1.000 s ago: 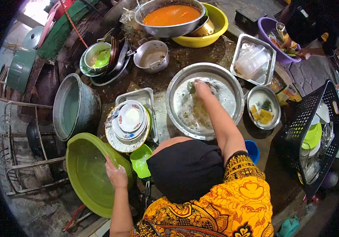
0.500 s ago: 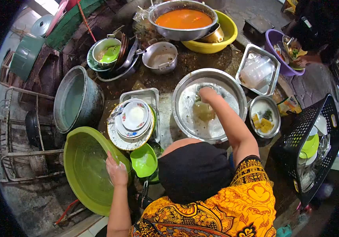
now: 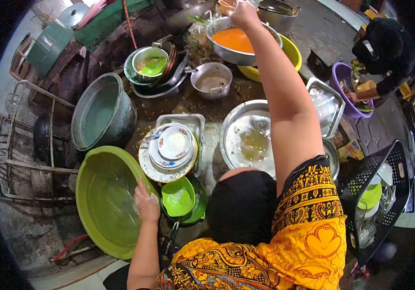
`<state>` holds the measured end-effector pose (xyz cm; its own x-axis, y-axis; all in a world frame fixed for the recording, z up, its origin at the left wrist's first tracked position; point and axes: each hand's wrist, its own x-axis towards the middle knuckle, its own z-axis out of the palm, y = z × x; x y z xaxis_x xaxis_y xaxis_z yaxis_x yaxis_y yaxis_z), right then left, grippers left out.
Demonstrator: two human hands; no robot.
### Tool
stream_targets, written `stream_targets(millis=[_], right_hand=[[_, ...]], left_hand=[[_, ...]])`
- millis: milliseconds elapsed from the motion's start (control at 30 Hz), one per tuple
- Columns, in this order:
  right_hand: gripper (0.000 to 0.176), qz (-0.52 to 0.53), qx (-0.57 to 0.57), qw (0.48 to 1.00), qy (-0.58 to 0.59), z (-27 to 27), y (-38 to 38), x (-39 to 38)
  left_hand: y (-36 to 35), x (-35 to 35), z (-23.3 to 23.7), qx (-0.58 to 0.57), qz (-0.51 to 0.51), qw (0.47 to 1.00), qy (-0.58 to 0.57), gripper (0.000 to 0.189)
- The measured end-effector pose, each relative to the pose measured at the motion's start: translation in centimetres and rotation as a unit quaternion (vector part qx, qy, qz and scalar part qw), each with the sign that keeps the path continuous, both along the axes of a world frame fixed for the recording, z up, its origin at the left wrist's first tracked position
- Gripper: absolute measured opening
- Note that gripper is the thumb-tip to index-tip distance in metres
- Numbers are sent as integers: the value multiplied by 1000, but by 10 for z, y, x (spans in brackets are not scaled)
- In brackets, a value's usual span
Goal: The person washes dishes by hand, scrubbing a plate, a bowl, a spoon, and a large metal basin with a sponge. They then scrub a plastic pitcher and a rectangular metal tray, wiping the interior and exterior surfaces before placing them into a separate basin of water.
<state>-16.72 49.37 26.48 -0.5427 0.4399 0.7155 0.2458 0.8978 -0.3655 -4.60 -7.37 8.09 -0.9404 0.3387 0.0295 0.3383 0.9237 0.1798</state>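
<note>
Over the soup bowl (image 3: 236, 58), out of basin (image 3: 227, 131), right hand (image 3: 244, 14), grip unclear; left hand (image 3: 147, 205) round tub rim (image 3: 79, 193).

One view only reaches me: the head camera, looking steeply down and forward through a wide fisheye. The left hand (image 3: 147, 205) sits close below it; the right hand (image 3: 244, 14) touches the frame's top edge.

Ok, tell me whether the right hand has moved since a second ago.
Yes. The right hand has left the soapy metal basin and reached forward, away from the body, to above the bowl of orange liquid.
</note>
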Motion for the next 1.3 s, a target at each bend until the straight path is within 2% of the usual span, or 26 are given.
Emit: stream_targets(millis=[33,100,133,167,200,233,267,300,333,400,433,533,600,633,700,733,767,833,933,967,1000,1067,1100,1167,1200,1300], right_hand=[[37,-9,15,1000,0,-4,-13,17],[25,84,-38,992,-86,-80,1,36],[25,83,-98,971,-199,-102,-20,69],[24,87,-84,938,-325,-143,-24,96],[28,116,-95,878,-454,-217,-7,111],[28,202,-158,878,-404,-290,-1,163],[28,68,-187,822,-534,-323,-6,202],[31,32,-191,830,-523,-318,-35,246],[38,0,-227,871,-437,-340,-46,286],[52,-121,-301,850,-415,-370,-68,326],[58,-134,-322,844,-407,-381,-79,340],[67,-165,-365,831,-386,-420,-100,329],[67,-187,-521,789,-267,-441,-111,308],[67,-185,-526,788,-262,-439,-117,297],[71,-102,-660,736,-113,-427,-127,275],[75,-13,-678,729,-92,-434,-127,264],[75,-12,-679,728,-90,-431,-132,256],[69,-125,-710,690,-66,-431,-140,244],[64,-158,-717,678,-37,-438,-143,243],[50,-198,-717,668,-15,-440,-146,241],[50,-201,-718,666,-11,-441,-144,245],[31,-75,-890,445,70,-421,-143,255],[31,-75,-890,444,73,-450,-137,257],[19,-80,-907,384,152,-539,-120,259],[19,-80,-907,383,153,-528,-123,261],[14,-106,-880,455,90,-433,-141,272]], left_hand=[[1,0,1,-2,-5,1000,-10,82],[2,1,2,20,-11,1000,3,81],[1,0,-1,21,-17,1000,-4,81],[0,-1,-3,21,-18,1000,8,81],[-1,-2,-5,20,-18,999,22,81],[-2,-2,-4,25,-20,999,14,80],[-2,-1,-3,24,-23,999,12,80],[-1,-1,-2,29,-23,999,12,80],[0,-1,-2,35,-23,999,12,79],[-2,-3,-6,41,-27,999,15,79],[-2,-3,-8,49,-27,998,21,79],[0,-3,-7,45,-23,999,10,78],[0,-2,-8,21,-24,999,33,77],[0,-1,-7,25,-21,999,24,77],[2,-2,-5,27,-19,999,18,77],[3,-1,-5,28,-14,999,13,78],[4,0,-4,29,-8,1000,7,78],[8,1,-3,19,3,1000,6,78],[8,0,-3,19,4,1000,10,78],[7,0,-5,30,-6,999,13,78],[6,-1,-7,29,-11,999,13,78],[5,-2,-9,18,-10,1000,17,79],[5,-2,-10,17,-12,1000,18,79],[5,-2,-10,4,2,1000,23,79],[6,-1,-8,2,2,1000,24,79],[11,1,-3,17,11,1000,-4,79]])
